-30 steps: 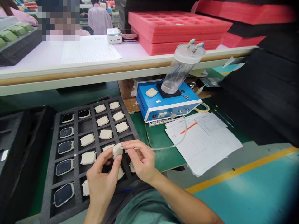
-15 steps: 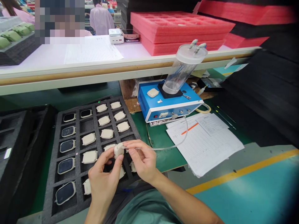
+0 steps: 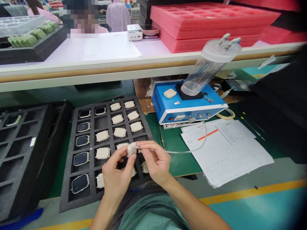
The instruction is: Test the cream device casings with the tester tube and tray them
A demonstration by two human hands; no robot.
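My left hand (image 3: pixel 117 171) grips a cream watch case (image 3: pixel 131 150) on edge between thumb and fingers. Against the case's right side, my right hand (image 3: pixel 155 159) pinches the end of a clear thin tube (image 3: pixel 179 152). The tube curves back to the front of a blue machine (image 3: pixel 192 108). Both hands are over a dark foam tray (image 3: pixel 68 172) with square compartments. Its left column holds watches with dark screens, such as the front one (image 3: pixel 80 183); cream cases (image 3: pixel 102 153) lie in many of the others. Another cream case (image 3: pixel 169 93) rests on the machine.
A clear cylinder (image 3: pixel 201 75) leans on the machine. Papers (image 3: pixel 227 150) with an orange mark lie right of the tube. More foam trays (image 3: pixel 31 159) stand at the left. Red foam trays (image 3: pixel 182 35) and a white device (image 3: pixel 134 32) sit on the shelf; people are behind it.
The view has shifted, so most things appear farther right and more of the left trays shows. My hands keep the same hold on the case and the tube.
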